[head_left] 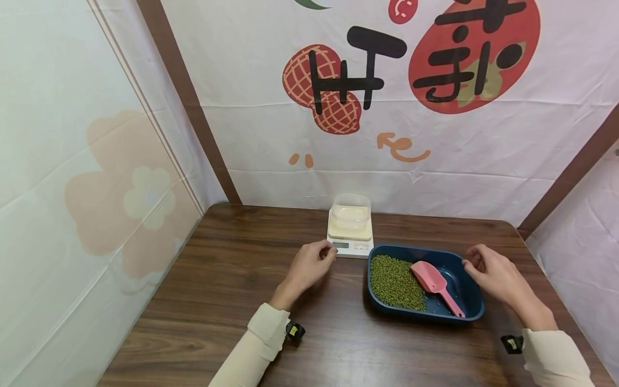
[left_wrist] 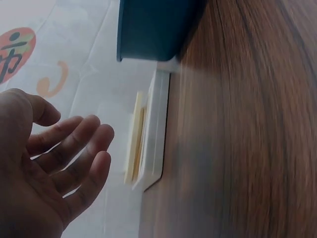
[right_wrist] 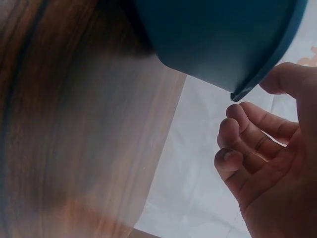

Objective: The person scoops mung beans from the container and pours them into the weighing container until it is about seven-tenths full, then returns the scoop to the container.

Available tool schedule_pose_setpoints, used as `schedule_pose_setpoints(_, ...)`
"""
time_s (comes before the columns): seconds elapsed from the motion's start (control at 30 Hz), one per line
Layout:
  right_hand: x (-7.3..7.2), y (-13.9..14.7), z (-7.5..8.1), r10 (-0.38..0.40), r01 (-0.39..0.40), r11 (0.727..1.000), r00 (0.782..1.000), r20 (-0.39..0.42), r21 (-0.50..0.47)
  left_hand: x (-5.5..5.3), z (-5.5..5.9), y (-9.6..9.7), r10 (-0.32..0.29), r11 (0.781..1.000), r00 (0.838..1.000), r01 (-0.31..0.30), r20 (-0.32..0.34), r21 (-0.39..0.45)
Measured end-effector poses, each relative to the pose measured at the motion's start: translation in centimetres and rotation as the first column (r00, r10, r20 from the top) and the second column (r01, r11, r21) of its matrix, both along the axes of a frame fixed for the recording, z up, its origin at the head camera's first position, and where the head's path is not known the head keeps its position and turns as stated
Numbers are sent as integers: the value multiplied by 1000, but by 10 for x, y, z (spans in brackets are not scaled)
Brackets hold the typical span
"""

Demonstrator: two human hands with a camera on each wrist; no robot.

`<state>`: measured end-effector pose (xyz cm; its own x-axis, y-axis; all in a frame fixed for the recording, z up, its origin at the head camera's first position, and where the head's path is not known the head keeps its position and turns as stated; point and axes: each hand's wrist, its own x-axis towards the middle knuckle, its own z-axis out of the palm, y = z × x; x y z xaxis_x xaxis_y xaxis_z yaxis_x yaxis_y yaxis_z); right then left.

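Observation:
My left hand hovers just left of a white kitchen scale, fingers loosely bent and holding nothing. On the scale's cream platform stands a clear plastic container. To the right is a dark blue tray with green beans heaped in its left part. A pink scoop lies inside, its blade on the beans and its handle toward the front right corner. Beside the tray's right rim is my right hand, fingers relaxed. In the right wrist view, its thumb is close to the rim; contact is unclear.
Everything stands on a dark wooden table. A white printed curtain hangs behind its back edge, and more white cloth hangs at the left and right sides. Each wrist wears a black strap-on device.

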<state>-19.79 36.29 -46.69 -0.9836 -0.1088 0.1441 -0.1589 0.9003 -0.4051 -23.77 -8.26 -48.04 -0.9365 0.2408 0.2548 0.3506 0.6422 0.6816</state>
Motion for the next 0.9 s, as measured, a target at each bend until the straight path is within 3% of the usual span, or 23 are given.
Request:
schedule_pose_setpoints(0.6, 8, 0, -10, -37, 37, 999, 999, -3, -17, 8, -12, 36, -18, 1000, 1000, 18, 6, -7)
schedule_pose_setpoints(0.9, 8, -3, -14, -34, 34, 999, 999, -3, -16, 15, -10, 56, -41, 999, 996, 41, 79, 5)
